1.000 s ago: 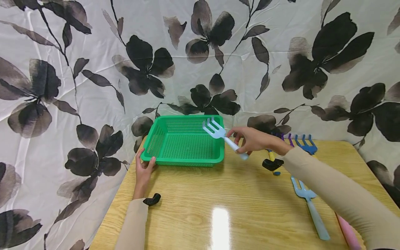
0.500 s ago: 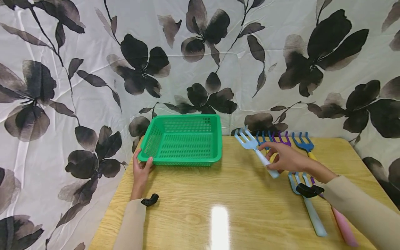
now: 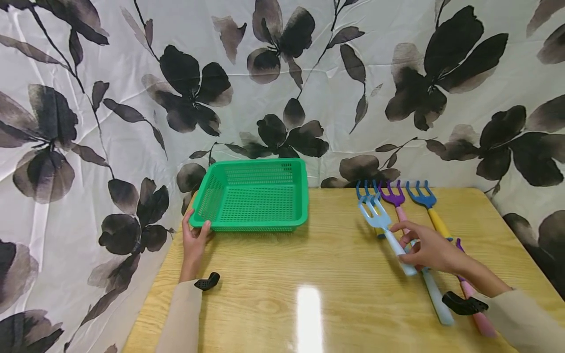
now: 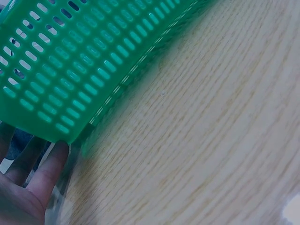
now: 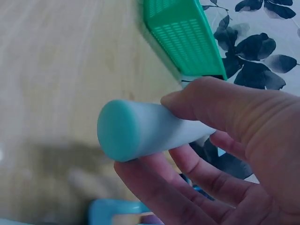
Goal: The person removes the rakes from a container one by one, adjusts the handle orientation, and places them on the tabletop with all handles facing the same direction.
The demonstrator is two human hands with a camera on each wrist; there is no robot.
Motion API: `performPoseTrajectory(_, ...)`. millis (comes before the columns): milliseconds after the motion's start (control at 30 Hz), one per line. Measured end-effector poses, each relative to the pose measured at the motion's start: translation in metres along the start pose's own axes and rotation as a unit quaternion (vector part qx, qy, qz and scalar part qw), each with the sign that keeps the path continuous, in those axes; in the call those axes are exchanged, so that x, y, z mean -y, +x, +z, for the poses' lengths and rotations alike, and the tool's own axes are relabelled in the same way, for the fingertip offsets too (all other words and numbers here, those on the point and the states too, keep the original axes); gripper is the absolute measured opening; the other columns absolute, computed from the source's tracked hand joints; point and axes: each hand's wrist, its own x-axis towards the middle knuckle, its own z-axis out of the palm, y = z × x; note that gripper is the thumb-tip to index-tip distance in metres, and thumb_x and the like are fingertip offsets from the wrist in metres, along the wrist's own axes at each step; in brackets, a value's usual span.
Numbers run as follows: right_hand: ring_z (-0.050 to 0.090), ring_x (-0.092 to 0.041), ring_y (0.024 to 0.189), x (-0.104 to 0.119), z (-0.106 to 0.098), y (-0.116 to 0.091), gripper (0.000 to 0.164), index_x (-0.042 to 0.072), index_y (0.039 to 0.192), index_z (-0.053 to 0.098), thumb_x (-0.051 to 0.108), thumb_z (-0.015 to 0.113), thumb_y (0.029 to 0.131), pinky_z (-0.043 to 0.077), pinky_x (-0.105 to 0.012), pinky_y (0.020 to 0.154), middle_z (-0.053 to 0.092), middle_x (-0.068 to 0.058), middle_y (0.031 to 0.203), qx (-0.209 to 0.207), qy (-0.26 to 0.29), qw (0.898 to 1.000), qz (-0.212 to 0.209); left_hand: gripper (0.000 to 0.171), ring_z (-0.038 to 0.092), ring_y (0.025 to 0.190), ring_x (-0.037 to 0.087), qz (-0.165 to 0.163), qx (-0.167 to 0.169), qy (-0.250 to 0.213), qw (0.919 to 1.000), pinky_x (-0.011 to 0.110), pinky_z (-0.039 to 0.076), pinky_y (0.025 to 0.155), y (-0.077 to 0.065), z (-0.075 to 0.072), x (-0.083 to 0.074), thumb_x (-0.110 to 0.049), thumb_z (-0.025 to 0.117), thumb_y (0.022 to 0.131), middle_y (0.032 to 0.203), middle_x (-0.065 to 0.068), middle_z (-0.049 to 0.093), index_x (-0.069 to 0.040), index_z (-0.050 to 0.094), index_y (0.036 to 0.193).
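My right hand (image 3: 428, 247) pinches the pale blue handle of a light blue garden hand fork (image 3: 374, 215), its tines pointing away from me. In the right wrist view, the handle's rounded teal end (image 5: 117, 131) sticks out between thumb and fingers. At the left, my left hand (image 3: 195, 240) holds the near left corner of a green plastic basket (image 3: 249, 228). The left wrist view has the fingers (image 4: 52, 166) against that corner of the perforated wall. Nothing lies in the basket. A second light blue hand fork (image 3: 437, 296) lies below my right hand, its head hidden.
Toward the back right of the wooden table (image 3: 265, 274) lie a purple fork with a pink handle (image 3: 392, 197), a blue fork with a yellow handle (image 3: 423, 199) and another blue fork (image 3: 362, 189), partly covered. A pink-handled purple fork (image 3: 482, 321) lies near my right sleeve. A floral cloth (image 3: 335, 98) hangs behind.
My right hand has carried the light blue fork from beside the basket rightward and toward me, over the other forks. My left hand stays at the basket corner.
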Motion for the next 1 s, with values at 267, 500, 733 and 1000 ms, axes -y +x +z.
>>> performPoseTrajectory(267, 0.064, -0.023, 0.067, -0.011, 0.022, -0.027, 0.068, -0.001, 0.142, 0.045, 0.003, 0.082, 0.086, 0.058, -0.041, 0.051, 0.058, -0.018, 0.101, -0.03, 0.027, 0.998, 0.056, 0.073, 0.052, 0.132, 0.043, 0.001, 0.0, 0.007, 1.0, 0.052, 0.05, 0.103, 0.001, -0.001, -0.001, -0.026, 0.063, 0.105, 0.147, 0.027, 0.048, -0.03, 0.02, 0.163)
performPoseTrajectory(500, 0.059, -0.015, 0.064, -0.017, 0.053, -0.052, 0.069, 0.0, 0.141, 0.049, 0.011, 0.086, 0.083, 0.053, -0.032, 0.049, 0.061, -0.01, 0.091, -0.077, -0.019, 0.993, 0.091, 0.072, 0.05, 0.133, 0.044, -0.002, 0.002, 0.001, 1.0, 0.054, 0.048, 0.104, 0.0, 0.001, -0.003, -0.025, 0.062, 0.105, 0.149, 0.024, 0.047, -0.032, 0.019, 0.163)
performPoseTrajectory(733, 0.061, -0.02, 0.063, -0.023, 0.07, -0.063, 0.071, 0.0, 0.14, 0.049, 0.01, 0.087, 0.081, 0.057, -0.037, 0.05, 0.062, -0.009, 0.089, -0.082, 0.002, 0.986, 0.142, 0.073, 0.051, 0.134, 0.04, -0.01, 0.003, -0.002, 0.9999, 0.055, 0.046, 0.106, -0.004, 0.0, -0.006, -0.026, 0.062, 0.105, 0.147, 0.023, 0.049, -0.031, 0.018, 0.163)
performPoseTrajectory(1000, 0.061, -0.023, 0.061, -0.023, 0.078, -0.057, 0.068, 0.004, 0.137, 0.053, 0.011, 0.088, 0.079, 0.057, -0.037, 0.05, 0.063, -0.006, 0.086, -0.092, -0.024, 0.979, 0.182, 0.072, 0.055, 0.13, 0.037, -0.007, -0.004, 0.004, 1.0, 0.047, 0.052, 0.102, -0.002, 0.001, -0.005, -0.026, 0.064, 0.104, 0.145, 0.025, 0.05, -0.03, 0.022, 0.162)
